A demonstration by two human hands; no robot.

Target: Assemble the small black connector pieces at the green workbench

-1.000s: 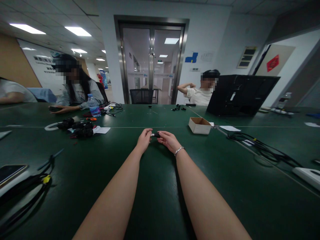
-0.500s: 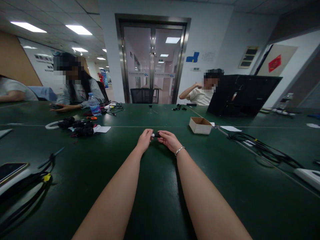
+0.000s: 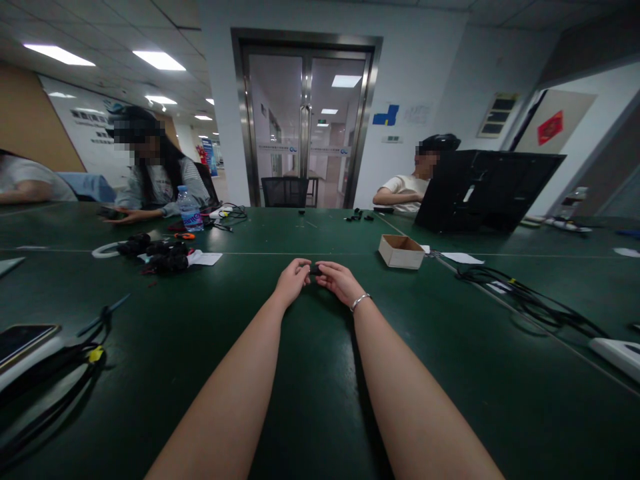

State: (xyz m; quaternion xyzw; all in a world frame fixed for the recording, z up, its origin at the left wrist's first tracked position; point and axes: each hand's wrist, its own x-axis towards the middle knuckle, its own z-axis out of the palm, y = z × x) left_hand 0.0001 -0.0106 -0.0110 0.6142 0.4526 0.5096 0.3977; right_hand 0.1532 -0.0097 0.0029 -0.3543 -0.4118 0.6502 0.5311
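Over the green table, both hands meet at a small black piece [image 3: 315,270], too small to name, which had a silvery end in the earlier frame. My right hand [image 3: 340,281], with a silver bangle at its wrist, pinches the black end between thumb and fingers. From the other side my left hand [image 3: 293,280] closes its fingertips around the other end, and the silvery part is now hidden behind them. A small open cardboard box [image 3: 401,257] stands to the right of my hands.
Black corded parts [image 3: 163,255] and a water bottle [image 3: 189,212] are at left. A phone [image 3: 25,343] and cables [image 3: 95,353] lie near left; more cables [image 3: 525,297] lie right. A black monitor-like panel [image 3: 485,190] stands at back right. Other people sit across the table.
My left fingers have shifted slightly right and now cover the silvery end. My right hand stays in place. Across the table, the person at right has lowered an arm.
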